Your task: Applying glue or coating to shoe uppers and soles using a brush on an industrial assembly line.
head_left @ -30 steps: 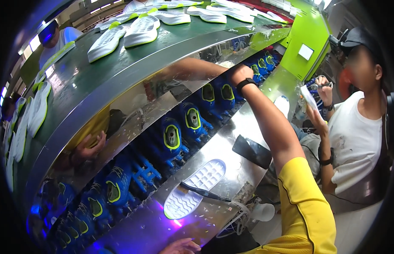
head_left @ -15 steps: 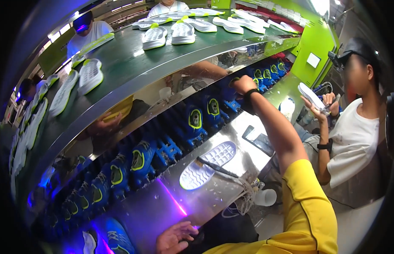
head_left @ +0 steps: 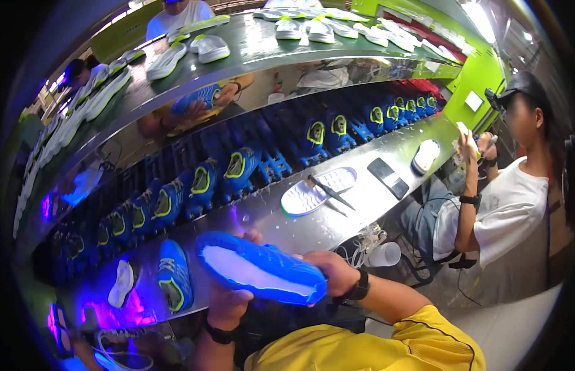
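ok so both hands are busy with one blue upper (head_left: 269, 263), left hand (head_left: 230, 303) wrapped round its left part, right hand (head_left: 334, 272) gripping the right end, pale underside showing, second shoe (head_left: 174, 272) on the metal ledge (head_left: 263, 226) just left

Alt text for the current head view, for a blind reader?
A person's left hand and right hand hold a blue shoe, pale underside toward the camera, by a metal bench. A white sole lies on it, more blue shoes line up beyond, and a co-worker is at right.
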The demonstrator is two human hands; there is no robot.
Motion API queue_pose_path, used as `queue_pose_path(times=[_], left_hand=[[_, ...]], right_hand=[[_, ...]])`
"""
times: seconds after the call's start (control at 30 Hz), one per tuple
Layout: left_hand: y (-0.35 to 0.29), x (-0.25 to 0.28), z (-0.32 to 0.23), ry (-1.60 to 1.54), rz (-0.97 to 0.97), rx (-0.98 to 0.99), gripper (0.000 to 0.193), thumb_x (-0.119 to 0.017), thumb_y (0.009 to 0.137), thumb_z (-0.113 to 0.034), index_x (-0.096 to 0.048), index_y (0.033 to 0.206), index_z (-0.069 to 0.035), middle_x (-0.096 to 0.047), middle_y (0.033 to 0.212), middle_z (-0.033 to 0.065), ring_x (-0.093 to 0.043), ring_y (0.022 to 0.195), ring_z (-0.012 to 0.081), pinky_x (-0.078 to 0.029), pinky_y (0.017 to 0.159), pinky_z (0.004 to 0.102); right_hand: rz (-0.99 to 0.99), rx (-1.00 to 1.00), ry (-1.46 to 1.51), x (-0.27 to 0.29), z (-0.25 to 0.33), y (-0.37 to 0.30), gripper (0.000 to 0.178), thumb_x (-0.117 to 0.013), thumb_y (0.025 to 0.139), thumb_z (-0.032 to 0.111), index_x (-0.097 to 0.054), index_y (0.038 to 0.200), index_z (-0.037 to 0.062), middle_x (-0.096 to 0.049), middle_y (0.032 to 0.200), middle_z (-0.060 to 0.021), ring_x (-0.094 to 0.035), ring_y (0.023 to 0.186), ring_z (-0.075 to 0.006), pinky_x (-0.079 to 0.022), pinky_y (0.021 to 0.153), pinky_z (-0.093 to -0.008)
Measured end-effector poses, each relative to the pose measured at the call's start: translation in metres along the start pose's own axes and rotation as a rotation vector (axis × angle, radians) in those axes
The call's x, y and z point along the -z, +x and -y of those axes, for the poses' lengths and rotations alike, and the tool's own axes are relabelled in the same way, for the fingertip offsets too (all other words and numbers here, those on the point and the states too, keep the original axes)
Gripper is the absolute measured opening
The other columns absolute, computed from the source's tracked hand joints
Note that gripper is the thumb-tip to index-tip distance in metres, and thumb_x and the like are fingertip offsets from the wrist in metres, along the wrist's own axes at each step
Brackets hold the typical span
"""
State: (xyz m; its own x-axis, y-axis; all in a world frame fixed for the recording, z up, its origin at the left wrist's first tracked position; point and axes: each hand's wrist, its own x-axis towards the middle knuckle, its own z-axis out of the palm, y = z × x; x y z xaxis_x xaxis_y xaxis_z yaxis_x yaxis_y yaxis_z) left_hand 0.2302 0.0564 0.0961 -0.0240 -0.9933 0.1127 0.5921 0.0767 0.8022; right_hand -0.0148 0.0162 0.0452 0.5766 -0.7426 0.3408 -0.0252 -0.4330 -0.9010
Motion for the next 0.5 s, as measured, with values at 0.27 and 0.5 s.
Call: queue_pose_path(times=[0.27, 0.5], left_hand=[[-0.053, 0.060, -0.040, 1.081, -0.239, -0.513, 0.085, -0.106, 0.060, -0.021, -0.062, 0.131, 0.000, -0.063, 0.131, 0.0131, -0.063, 0.121, 0.0289, -0.051, 0.108, 0.0442], [-0.053, 0.097, -0.024, 1.239, -0.402, -0.569, 0.079, -0.104, 0.059, -0.014, -0.063, 0.126, -0.001, -0.065, 0.129, 0.0176, -0.064, 0.120, 0.0373, -0.053, 0.105, 0.0457]], right_hand=[[-0.593, -0.216, -1.269, 0.049, -0.054, 0.046, 0.042, -0.078, 0.089, 0.024, -0.063, 0.119, -0.0009, -0.072, 0.108, -0.0192, -0.069, 0.103, -0.0396, -0.055, 0.085, -0.0498], [-0.295, -0.446, -1.132, 0.086, -0.092, 0.039, 0.022, -0.066, 0.097, 0.023, -0.066, 0.092, 0.0014, -0.070, 0.091, -0.0250, -0.069, 0.086, -0.0450, -0.054, 0.075, -0.0553]])
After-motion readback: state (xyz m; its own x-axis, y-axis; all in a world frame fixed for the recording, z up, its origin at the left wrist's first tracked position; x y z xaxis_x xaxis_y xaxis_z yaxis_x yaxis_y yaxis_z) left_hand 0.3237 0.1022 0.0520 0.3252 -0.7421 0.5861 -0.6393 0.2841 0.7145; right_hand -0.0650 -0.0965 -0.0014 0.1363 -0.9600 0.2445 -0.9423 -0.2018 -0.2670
